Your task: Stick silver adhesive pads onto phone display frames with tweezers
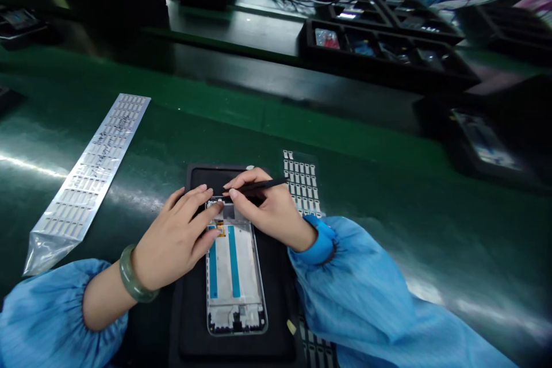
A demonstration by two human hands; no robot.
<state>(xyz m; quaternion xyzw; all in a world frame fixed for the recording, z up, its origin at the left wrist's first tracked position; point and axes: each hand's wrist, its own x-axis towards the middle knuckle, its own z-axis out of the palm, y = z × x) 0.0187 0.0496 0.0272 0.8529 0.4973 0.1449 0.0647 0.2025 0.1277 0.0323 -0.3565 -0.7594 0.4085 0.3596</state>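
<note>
A phone frame (235, 276) with two blue strips lies face up on a black mat (276, 299) in front of me. My left hand (176, 241) rests on the frame's upper left edge, fingers stretched flat and pressing near its top. My right hand (267, 210) pinches black tweezers (259, 186), whose tip points left at the frame's top edge, close to my left fingertips. A green bangle (131, 276) sits on my left wrist. Both arms wear blue sleeves.
A long silver sheet of small parts (90, 169) lies to the left on the green bench. A smaller sheet of small parts (302, 181) lies right of the mat. Black trays (388, 49) holding parts stand at the back, and another tray (487, 138) at the right.
</note>
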